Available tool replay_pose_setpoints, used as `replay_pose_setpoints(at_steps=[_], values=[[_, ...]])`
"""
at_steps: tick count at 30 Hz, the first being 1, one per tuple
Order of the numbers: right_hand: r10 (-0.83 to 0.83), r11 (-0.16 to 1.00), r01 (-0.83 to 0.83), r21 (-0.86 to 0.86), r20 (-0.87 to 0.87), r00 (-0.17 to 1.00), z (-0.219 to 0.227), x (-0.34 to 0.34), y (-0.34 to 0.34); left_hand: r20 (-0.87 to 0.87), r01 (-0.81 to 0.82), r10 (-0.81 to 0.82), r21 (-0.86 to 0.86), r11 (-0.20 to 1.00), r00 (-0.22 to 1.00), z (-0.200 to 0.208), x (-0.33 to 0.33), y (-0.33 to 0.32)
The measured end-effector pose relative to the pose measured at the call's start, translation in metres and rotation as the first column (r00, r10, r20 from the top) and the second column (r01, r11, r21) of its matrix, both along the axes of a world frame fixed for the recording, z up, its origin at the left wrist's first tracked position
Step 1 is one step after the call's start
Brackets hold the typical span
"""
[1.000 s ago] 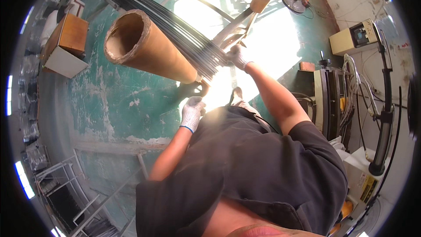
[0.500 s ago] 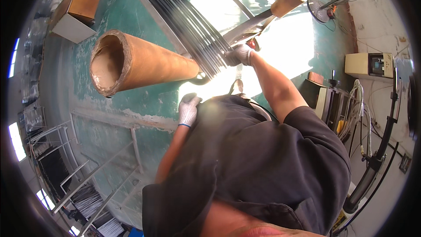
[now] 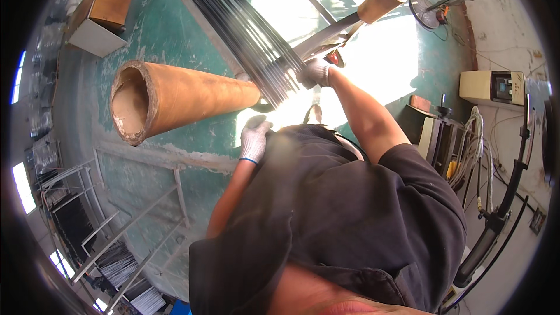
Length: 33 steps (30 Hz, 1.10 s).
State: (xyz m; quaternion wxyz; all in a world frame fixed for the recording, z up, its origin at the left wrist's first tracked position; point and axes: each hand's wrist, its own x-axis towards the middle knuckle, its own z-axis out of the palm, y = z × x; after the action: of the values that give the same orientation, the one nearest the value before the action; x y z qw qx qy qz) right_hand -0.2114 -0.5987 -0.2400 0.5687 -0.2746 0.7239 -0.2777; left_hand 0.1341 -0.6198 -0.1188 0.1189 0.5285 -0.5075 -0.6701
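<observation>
A bundle of long, thin dark rods (image 3: 239,29) slants from the far left toward me, its near ends shining in the sunlight. My right hand (image 3: 317,73), in a light knitted glove with a dark palm, is closed at the right edge of the bundle near those ends; its fingertips are partly hidden. By my waist, my left hand (image 3: 253,139), gloved the same way, has its fingers curled with nothing visible in them. It is apart from the rods. Left of the rods, a thick brown cardboard tube (image 3: 192,94) points its open end up toward me.
A smaller cardboard tube (image 3: 381,3) sits on a metal bar at the far right. A wooden box (image 3: 111,3) stands far left. Metal frames (image 3: 134,221) are at the lower left. On the right are a beige machine (image 3: 490,87), hanging cables (image 3: 475,140) and a pedestal fan (image 3: 427,13).
The large tube's open end has shifted left and nearer to me in view. My right hand has moved slightly left along the rod ends. My left hand has turned a little.
</observation>
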Motion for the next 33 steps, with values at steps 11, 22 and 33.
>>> replay_pose_setpoints(at_steps=[11,22,33], values=[[-0.211,0.971,0.173,-0.167,-0.248,0.946,0.099,0.023,0.083,-0.174,0.153,-0.127,0.145,0.978,0.976,0.005,-0.087,-0.009],[-0.048,0.767,0.470,0.438,-0.691,0.721,0.168,0.253,0.510,-0.308,0.136,-0.007,0.400,0.906,0.951,-0.070,-0.170,-0.029],[-0.139,0.672,0.737,0.073,-0.965,0.222,0.192,0.409,0.459,-0.427,0.369,-0.025,0.748,0.551,0.904,-0.010,-0.118,0.036]])
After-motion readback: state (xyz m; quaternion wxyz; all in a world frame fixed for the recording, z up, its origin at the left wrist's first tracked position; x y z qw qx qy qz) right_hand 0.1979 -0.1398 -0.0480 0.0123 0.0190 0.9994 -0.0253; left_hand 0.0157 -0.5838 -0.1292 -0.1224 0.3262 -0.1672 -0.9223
